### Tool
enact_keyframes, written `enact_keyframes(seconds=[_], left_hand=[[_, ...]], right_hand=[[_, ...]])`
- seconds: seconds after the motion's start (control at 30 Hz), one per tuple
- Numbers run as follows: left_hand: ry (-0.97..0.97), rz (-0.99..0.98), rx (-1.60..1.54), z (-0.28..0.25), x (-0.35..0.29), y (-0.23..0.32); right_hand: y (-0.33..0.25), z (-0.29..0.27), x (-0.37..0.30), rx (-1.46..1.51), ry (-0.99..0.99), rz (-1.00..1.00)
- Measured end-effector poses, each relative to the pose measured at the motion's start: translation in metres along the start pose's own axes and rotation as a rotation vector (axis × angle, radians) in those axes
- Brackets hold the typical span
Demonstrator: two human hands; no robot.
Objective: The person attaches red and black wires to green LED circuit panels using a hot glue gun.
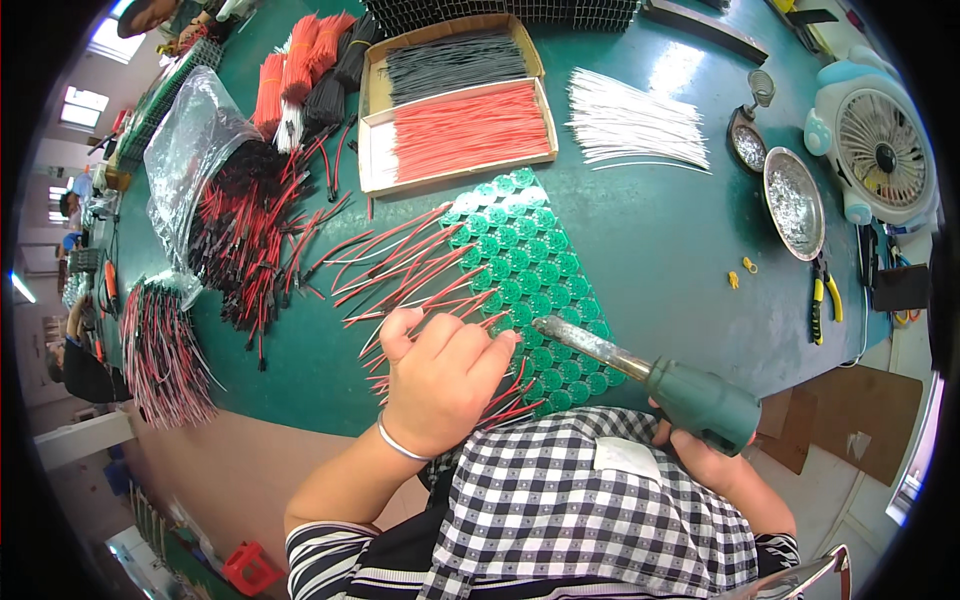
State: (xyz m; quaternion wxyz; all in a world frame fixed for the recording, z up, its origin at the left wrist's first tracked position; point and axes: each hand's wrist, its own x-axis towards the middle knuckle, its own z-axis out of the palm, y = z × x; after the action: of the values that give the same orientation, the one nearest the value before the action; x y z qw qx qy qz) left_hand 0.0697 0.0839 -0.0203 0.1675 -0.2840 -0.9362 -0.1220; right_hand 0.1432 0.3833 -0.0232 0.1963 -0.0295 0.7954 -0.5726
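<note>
A panel of round green circuit boards (540, 275) lies on the table before me, with red, white and black wires (400, 260) fanning out from its left edge. Over that edge my left hand (440, 385) is closed, fingertips pinched low at the boards; what sits between them is hidden. My right hand (705, 460) grips a soldering iron (705, 405) by its thick dark green handle. The iron's metal shaft points left, and its tip is at the boards, just right of my left fingertips.
Trays hold black wires (455, 65) and red wires (470, 130); white wires (640, 120) lie beside them. Bundled wires (250, 230) in plastic are at left. On the right are a metal dish (795, 205), yellow-handled pliers (825, 300) and a fan (880, 140).
</note>
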Motion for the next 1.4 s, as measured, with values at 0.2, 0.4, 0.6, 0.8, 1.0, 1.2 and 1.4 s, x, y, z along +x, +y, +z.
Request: enact_keyframes(seconds=[0.2, 0.4, 0.6, 0.8, 1.0, 1.2, 1.4], left_hand=[[-0.003, 0.006, -0.011, 0.003, -0.002, 0.000], [-0.002, 0.001, -0.027, 0.004, -0.001, 0.000], [-0.006, 0.000, -0.012, 0.004, -0.002, 0.001], [-0.012, 0.005, -0.003, 0.005, -0.001, 0.001], [-0.012, 0.008, 0.010, 0.004, -0.002, 0.002], [-0.038, -0.017, 0.019, 0.002, -0.001, 0.005], [-0.004, 0.022, -0.032, -0.003, -0.007, 0.015]], right_hand=[[-0.002, 0.001, 0.000, -0.047, -0.022, 0.083], [-0.012, 0.001, 0.005, -0.052, -0.041, 0.079], [-0.012, 0.004, 0.007, -0.082, -0.039, 0.057], [-0.006, 0.005, 0.004, -0.010, 0.004, -0.013], [0.000, 0.006, 0.002, 0.047, 0.050, -0.155], [-0.002, 0.005, -0.003, 0.095, 0.052, -0.109], [0.004, 0.006, -0.014, 0.116, 0.062, -0.039]])
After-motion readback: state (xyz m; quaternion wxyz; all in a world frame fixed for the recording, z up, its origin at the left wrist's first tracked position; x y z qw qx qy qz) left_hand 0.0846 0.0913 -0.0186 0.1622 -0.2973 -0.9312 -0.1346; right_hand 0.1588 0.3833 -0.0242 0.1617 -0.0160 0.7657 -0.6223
